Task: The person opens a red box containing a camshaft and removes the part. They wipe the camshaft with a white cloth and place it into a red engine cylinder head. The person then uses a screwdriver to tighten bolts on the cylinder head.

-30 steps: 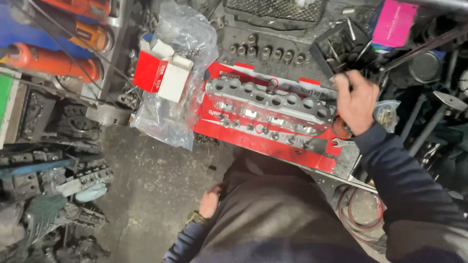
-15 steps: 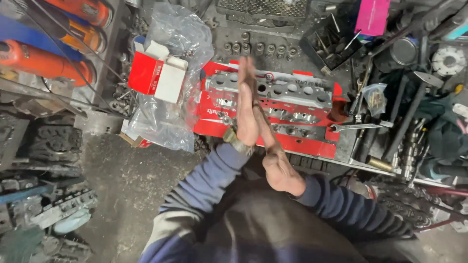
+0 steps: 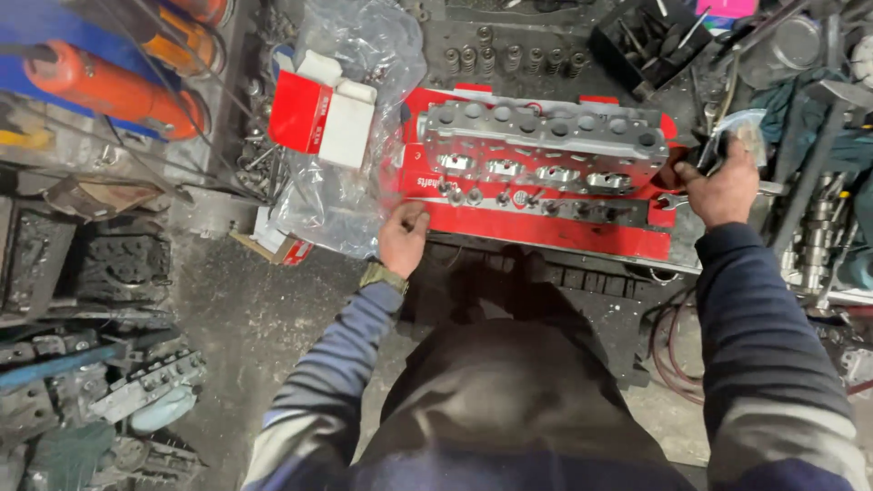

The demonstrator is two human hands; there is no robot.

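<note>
You are standing over the grey metal cylinder head (image 3: 544, 145), which is lying lengthwise on a red cardboard sheet (image 3: 564, 232) spread over the bench (image 3: 509, 55). Your left hand (image 3: 403, 238) is resting with loosely curled fingers on the near left corner of that red sheet, just below the head's left end, and is holding nothing that shows. Your right hand (image 3: 723, 186) is closing around a small clear plastic bag (image 3: 741, 136) off the head's right end; what is inside is too small to tell. An open-ended spanner (image 3: 675, 202) is lying just beside that hand, on the edge of the red sheet.

Judging by how things are lying, the work is looking only partly done. Small stems are showing along the near edge of the head, so some parts are probably seated already, but a row of coil springs (image 3: 509, 62) is sitting apart on the bench beyond the head, not yet fitted. A red and white box (image 3: 320, 118) is lying open on a larger clear plastic bag (image 3: 364, 109) to the left, so parts appear to be unpacked and waiting. Neither hand is working on the head itself right now; you seem to be between steps, gathering small parts.
</note>
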